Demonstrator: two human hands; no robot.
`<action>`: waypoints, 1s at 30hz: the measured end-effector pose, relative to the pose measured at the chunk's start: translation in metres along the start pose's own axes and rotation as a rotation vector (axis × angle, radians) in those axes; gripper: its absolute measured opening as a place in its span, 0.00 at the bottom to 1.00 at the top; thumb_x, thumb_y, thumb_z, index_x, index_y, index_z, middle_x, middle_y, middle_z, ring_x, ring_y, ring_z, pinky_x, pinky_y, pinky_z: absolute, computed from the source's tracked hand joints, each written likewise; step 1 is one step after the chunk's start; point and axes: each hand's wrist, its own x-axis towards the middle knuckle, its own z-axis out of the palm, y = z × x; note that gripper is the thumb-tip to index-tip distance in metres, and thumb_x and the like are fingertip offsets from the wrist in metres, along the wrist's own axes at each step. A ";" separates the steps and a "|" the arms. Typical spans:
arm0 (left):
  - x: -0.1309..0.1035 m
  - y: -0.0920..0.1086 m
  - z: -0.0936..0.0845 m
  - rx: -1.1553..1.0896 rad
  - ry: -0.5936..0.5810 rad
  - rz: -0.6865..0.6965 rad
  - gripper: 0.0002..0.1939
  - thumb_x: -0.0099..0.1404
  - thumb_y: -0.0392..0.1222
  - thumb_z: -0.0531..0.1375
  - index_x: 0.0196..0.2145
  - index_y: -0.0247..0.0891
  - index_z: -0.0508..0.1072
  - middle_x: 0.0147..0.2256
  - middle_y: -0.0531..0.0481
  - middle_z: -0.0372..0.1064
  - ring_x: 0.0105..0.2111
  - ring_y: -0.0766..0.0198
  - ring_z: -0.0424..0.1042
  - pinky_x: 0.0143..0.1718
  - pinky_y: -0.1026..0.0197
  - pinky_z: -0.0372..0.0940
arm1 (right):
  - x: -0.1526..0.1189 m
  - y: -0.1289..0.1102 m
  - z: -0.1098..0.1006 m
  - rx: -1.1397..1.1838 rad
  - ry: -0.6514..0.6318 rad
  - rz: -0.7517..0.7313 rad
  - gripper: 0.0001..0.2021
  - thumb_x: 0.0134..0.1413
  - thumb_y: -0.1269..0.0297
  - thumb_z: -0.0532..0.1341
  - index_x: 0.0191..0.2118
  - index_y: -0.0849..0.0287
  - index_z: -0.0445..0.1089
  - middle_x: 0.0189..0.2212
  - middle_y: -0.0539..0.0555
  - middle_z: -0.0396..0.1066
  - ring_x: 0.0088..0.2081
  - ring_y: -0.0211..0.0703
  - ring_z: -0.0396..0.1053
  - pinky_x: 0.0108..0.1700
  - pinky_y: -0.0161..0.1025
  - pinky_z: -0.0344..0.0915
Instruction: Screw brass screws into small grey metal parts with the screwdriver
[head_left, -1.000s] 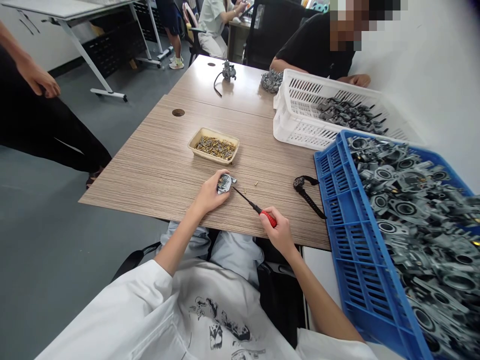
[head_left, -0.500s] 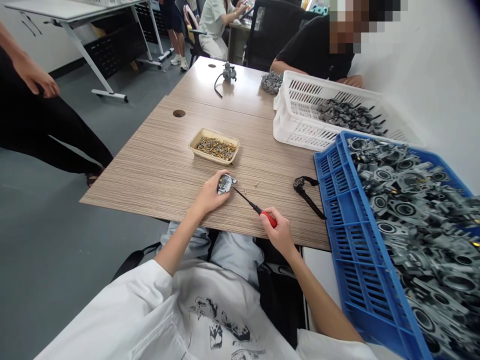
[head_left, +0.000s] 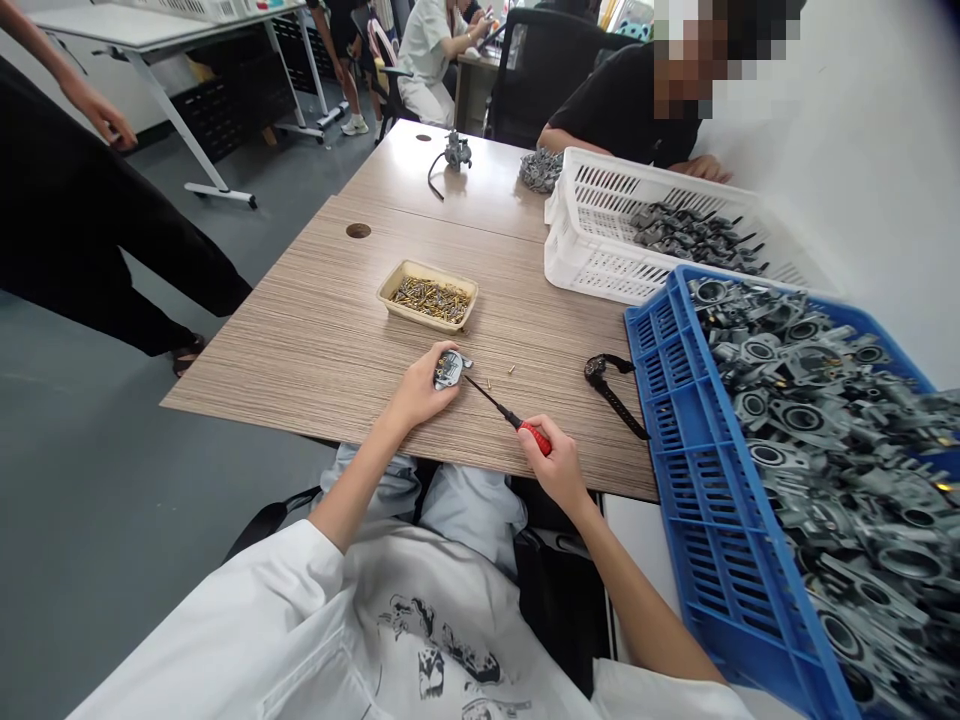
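My left hand (head_left: 421, 388) grips a small grey metal carburetor body (head_left: 449, 369) just above the table, its flat inner face turned up. In my right hand (head_left: 556, 462) is a screwdriver (head_left: 535, 436) with a red and black handle. Its thin dark shaft points up and left, the tip close to the right edge of the carburetor body; whether they touch I cannot tell. Two small brass pieces (head_left: 511, 370) lie on the table right of the tip. Beyond my left hand stands a cream tray (head_left: 388, 293) full of small brass and silvery parts.
A blue crate (head_left: 679, 440) heaped with metal castings stands at the right, behind it a white crate (head_left: 592, 265) with darker parts. A black wristwatch (head_left: 596, 370) lies beside the blue crate. An assembled carburetor (head_left: 457, 152) sits farther back. People are at the left and across the table.
My hands, the screwdriver and the carburetor body hold almost the same position. The standing person at the left has shifted a little to the right.
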 end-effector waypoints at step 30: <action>0.000 0.001 0.000 -0.014 -0.007 -0.033 0.29 0.60 0.34 0.61 0.60 0.41 0.66 0.53 0.46 0.76 0.50 0.56 0.76 0.55 0.55 0.69 | 0.000 -0.001 0.000 0.010 -0.007 -0.006 0.14 0.70 0.51 0.58 0.38 0.55 0.70 0.24 0.48 0.67 0.27 0.42 0.66 0.30 0.37 0.65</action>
